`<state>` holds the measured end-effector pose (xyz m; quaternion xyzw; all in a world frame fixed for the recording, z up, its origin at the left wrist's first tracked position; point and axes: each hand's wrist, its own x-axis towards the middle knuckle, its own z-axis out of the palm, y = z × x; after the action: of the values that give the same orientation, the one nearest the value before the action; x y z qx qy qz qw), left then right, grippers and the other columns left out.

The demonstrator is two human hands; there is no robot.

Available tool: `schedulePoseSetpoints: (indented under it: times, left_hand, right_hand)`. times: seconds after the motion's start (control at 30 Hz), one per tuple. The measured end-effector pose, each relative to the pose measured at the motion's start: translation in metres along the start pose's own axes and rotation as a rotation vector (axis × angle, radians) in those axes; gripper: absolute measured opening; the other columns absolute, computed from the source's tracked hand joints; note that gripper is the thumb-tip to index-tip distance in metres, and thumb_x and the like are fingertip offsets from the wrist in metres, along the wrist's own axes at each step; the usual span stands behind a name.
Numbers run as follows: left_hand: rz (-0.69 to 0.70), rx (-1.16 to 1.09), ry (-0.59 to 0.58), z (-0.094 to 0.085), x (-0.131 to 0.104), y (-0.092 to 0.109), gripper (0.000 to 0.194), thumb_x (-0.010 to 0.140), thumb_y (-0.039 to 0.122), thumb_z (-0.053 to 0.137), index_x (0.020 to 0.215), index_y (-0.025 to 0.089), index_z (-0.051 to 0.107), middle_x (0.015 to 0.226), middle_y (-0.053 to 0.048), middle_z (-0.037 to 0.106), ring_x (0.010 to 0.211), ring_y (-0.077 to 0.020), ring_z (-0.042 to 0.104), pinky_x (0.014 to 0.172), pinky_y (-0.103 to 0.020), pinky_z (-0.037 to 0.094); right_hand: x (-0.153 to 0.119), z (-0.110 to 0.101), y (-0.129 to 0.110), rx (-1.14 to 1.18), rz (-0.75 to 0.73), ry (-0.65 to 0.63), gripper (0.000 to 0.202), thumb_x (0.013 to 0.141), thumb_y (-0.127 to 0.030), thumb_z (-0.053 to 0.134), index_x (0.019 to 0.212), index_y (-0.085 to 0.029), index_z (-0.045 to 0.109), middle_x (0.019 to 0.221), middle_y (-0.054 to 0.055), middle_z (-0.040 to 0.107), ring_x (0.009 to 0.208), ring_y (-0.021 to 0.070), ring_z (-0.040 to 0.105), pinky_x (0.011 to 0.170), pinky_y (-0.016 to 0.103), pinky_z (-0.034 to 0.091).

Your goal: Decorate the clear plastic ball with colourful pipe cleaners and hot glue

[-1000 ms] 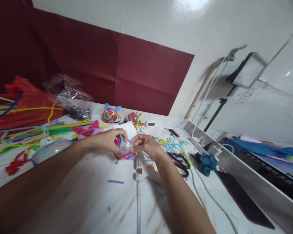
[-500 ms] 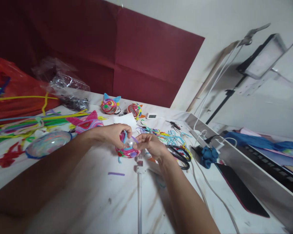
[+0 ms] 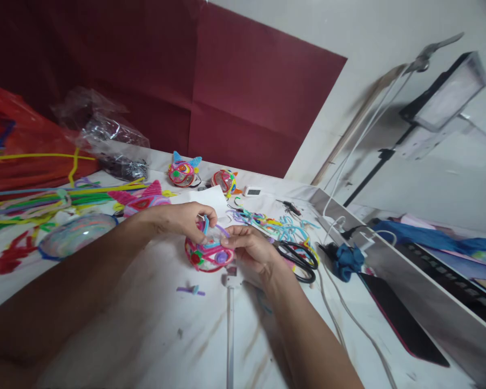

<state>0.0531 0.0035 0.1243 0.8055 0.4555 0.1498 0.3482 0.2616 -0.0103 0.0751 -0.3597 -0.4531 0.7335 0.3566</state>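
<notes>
The decorated shell [image 3: 208, 260] is held between the two hands above the middle of the bench [image 3: 162, 335]; whether its underside touches the surface I cannot tell. The left hand [image 3: 188, 219] curls round its upper left, thumb and fingers a little apart beside a pale blue strip, and the right hand [image 3: 251, 248] pinches its right edge, fingertips close together near a purple strand. It looks light and thin-walled, probably stiff, slick on the bare plastic and liable to dent if squeezed; the fuzzy trim should be soft and might peel, so the rim seems the best hold. Counting: one shell in hand, two trimmed pieces [image 3: 182, 173] at the back, one pink-eared piece [image 3: 143, 202] and one blue-rimmed clear shell [image 3: 79, 235] at left, one pair of black-handled scissors [image 3: 303, 261], one small white display [image 3: 251, 192], and one short purple strip [image 3: 184, 290] with a blue bit on it; the coloured stems [image 3: 93, 199] overlap too much to count.
</notes>
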Motion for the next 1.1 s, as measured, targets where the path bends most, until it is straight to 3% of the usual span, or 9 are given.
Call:
schedulePoseSetpoints:
  times: [0.23,0.7,0.83,0.93,1.1]
  left_hand:
    - [-0.049,-0.070,-0.027,0.008,0.011,-0.014,0.028,0.054,0.025,0.065,0.081,0.022,0.057,0.057,0.008,0.039,0.055,-0.0123,0.036,0.049,-0.023,0.026]
    - [-0.048,-0.266,0.039,0.013,0.009,-0.018,0.040,0.056,0.024,0.066,0.093,0.023,0.054,0.067,0.008,0.053,0.057,-0.0124,0.048,0.051,-0.022,0.034]
    - [-0.033,-0.071,0.050,0.008,0.006,-0.013,0.047,0.060,0.027,0.066,0.105,0.021,0.054,0.080,0.005,0.060,0.066,-0.0127,0.055,0.057,-0.020,0.040]
    - [0.002,0.168,0.135,0.004,0.005,-0.011,0.049,0.064,0.028,0.067,0.110,0.018,0.055,0.085,0.003,0.062,0.069,-0.0125,0.056,0.060,-0.019,0.041]
    - [0.112,0.456,0.269,0.002,0.003,-0.008,0.033,0.065,0.025,0.069,0.096,0.016,0.060,0.083,0.003,0.060,0.068,-0.0118,0.052,0.058,-0.018,0.037]
  right_hand:
    - [0.011,-0.006,0.012,0.019,0.033,0.020,0.027,0.044,-0.014,0.089,0.064,-0.013,0.071,0.055,-0.001,0.068,0.042,0.0084,0.057,0.044,0.019,0.049]
    - [0.014,-0.010,0.014,0.045,0.026,0.023,0.028,0.045,-0.017,0.092,0.063,-0.013,0.071,0.055,0.000,0.068,0.044,0.0090,0.059,0.046,0.019,0.053]
    - [0.014,-0.011,0.014,0.048,0.022,0.022,0.031,0.042,-0.016,0.093,0.062,-0.012,0.071,0.055,-0.001,0.068,0.044,0.0084,0.059,0.047,0.019,0.054]
    - [0.015,-0.011,0.014,0.055,0.020,0.026,0.034,0.038,-0.016,0.094,0.063,-0.012,0.071,0.055,-0.002,0.068,0.045,0.0082,0.059,0.046,0.018,0.054]
    - [0.015,-0.011,0.014,0.064,0.016,0.025,0.034,0.038,-0.020,0.095,0.060,-0.013,0.070,0.053,-0.003,0.067,0.043,0.0073,0.058,0.046,0.018,0.053]
